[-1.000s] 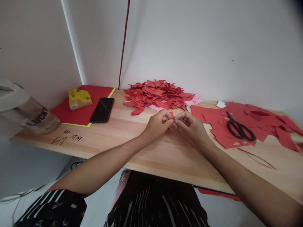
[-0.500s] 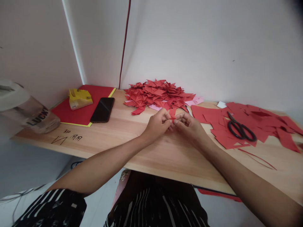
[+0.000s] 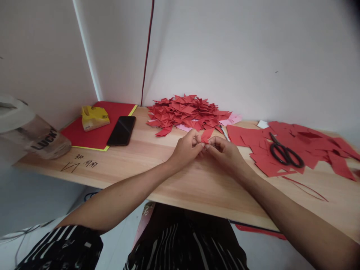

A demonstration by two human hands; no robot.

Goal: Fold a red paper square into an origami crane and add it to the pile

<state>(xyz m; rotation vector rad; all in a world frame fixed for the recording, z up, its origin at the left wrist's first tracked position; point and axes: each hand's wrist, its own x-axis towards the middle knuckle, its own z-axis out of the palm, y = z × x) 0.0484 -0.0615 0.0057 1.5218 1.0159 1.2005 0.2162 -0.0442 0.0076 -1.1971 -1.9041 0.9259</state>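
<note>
A small piece of red paper (image 3: 207, 135) is pinched between my two hands, just above the middle of the table; part of it is hidden by my fingers. My left hand (image 3: 188, 147) is closed on its left side, thumb against the fingers. From the right, my right hand (image 3: 223, 150) grips it with thumb and forefinger, the fingertips of both hands nearly touching. Right behind my hands lies a heap of folded red paper pieces (image 3: 185, 112), with some pink paper (image 3: 231, 120) at its edge.
To the right, black-handled scissors (image 3: 285, 153) lie on flat red paper sheets (image 3: 309, 140), with thin red strips (image 3: 306, 189) nearby. On the left are a phone (image 3: 122, 130), a yellow packet (image 3: 95, 118) on red sheets (image 3: 84, 137), and a clear bottle (image 3: 47, 138). A white pen (image 3: 225, 134) lies behind my right hand.
My right hand has shifted slightly, its fingers curling more at the paper. More of the red paper now shows above the fingertips, tilted to the right. My left hand stays nearly still.
</note>
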